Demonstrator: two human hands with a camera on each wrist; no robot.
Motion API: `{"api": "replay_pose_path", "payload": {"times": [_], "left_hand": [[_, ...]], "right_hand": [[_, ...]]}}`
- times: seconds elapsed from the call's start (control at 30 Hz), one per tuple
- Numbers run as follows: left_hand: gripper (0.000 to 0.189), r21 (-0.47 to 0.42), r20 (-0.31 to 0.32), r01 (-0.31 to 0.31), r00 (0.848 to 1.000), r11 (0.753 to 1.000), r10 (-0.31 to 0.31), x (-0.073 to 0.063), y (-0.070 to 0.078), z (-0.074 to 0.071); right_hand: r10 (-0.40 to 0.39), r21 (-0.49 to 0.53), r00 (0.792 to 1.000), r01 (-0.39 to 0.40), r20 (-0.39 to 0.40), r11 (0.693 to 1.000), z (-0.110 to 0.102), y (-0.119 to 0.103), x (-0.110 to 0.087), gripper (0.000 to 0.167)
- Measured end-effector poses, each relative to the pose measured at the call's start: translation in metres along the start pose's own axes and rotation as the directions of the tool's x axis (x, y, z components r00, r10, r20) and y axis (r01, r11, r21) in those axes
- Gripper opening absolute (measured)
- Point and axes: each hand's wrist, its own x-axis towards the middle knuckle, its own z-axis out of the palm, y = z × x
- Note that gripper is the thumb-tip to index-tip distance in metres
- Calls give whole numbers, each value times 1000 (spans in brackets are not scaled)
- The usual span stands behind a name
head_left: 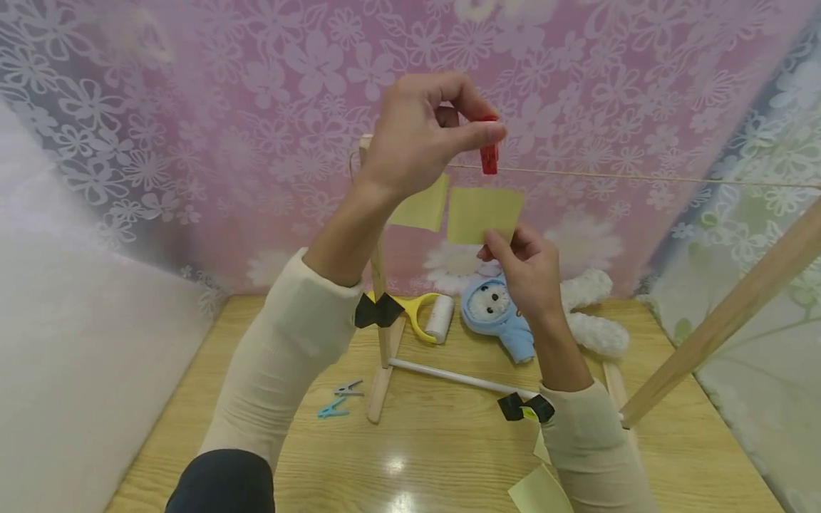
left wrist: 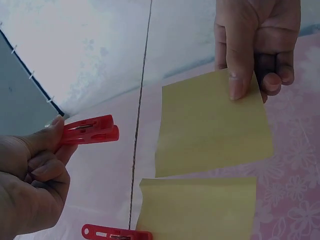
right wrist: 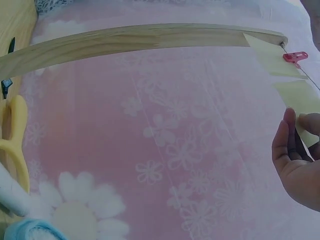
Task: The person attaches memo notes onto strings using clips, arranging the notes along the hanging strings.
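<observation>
My left hand (head_left: 417, 135) pinches a red clothespin (head_left: 489, 158) by its handle ends, its tip overlapping the string (head_left: 577, 172) in the head view. In the left wrist view a gap shows between that clothespin (left wrist: 90, 130) and the string (left wrist: 142, 80). Just below the string, my right hand (head_left: 529, 267) holds a yellow sticky note (head_left: 484, 214) between thumb and fingers at its lower edge. Beside it hangs another yellow note (head_left: 423, 204), fastened to the string by a second red clothespin (left wrist: 117, 234), which my left hand hides in the head view.
A wooden post (head_left: 380, 342) and a slanting post (head_left: 725, 313) carry the string, with a white rod (head_left: 462, 379) between them. On the table lie a blue clothespin (head_left: 332, 408), a grey one (head_left: 349, 388), yellow scissors (head_left: 417, 313), a white roll (head_left: 440, 319), a plush toy (head_left: 494, 313) and loose notes (head_left: 541, 491).
</observation>
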Motion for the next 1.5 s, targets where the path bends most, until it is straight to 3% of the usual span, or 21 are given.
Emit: {"api": "replay_pose_path", "payload": {"times": [0.3, 0.57, 0.7, 0.93, 1.23, 1.5], "left_hand": [[10, 100, -12, 32, 999, 994, -31, 6, -1, 3], [13, 216, -3, 102, 995, 971, -104, 4, -5, 8], [13, 233, 8, 110, 993, 966, -115, 3, -7, 9], [17, 282, 34, 70, 996, 957, -83, 1, -13, 11], [26, 314, 16, 154, 986, 937, -167, -1, -13, 14], [31, 339, 2, 162, 985, 927, -173, 0, -16, 14]], "right_hand": [[-24, 29, 999, 25, -29, 999, 2, -7, 6, 10], [-38, 60, 999, 40, -22, 997, 3, -9, 7, 7], [-35, 46, 999, 36, -24, 998, 4, -9, 6, 10], [-37, 80, 999, 36, 4, 996, 2, -8, 6, 8], [-42, 104, 999, 40, 15, 994, 2, -9, 4, 7], [-8, 77, 1000, 7, 12, 997, 2, -9, 3, 9]]}}
